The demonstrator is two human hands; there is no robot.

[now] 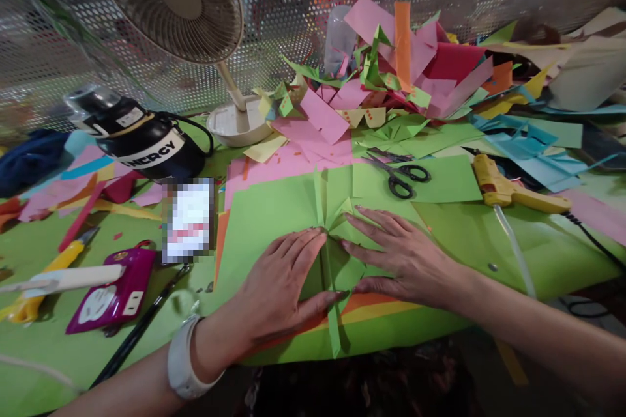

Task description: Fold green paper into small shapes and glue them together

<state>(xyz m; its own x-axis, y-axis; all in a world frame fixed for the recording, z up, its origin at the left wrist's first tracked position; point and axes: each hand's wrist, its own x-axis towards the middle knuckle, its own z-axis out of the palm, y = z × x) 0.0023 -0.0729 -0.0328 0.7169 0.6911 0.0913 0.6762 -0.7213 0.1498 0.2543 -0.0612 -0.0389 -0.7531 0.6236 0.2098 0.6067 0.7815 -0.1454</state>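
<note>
Both hands lie on a folded green paper piece (334, 329) with a long narrow strip running through its middle. My left hand (288, 273) presses from the left, its fingers stretched along the strip and the thumb lower down near it. My right hand (396, 254) is spread flat on the right side of the folds, fingertips on the paper. Neither hand grips anything. Beneath them is a stack of coloured sheets, with a green sheet (264, 208) on top and orange and yellow edges showing. Black-handled scissors (403, 176) rest just beyond my right hand.
A yellow glue gun (508, 189) with a glue stick sits at right. Paper scraps (342, 111) heap at the back. A fan (180, 0), a black bottle (151, 143), a phone (188, 221), a purple case (115, 290) and a yellow cutter (63, 254) are on the left.
</note>
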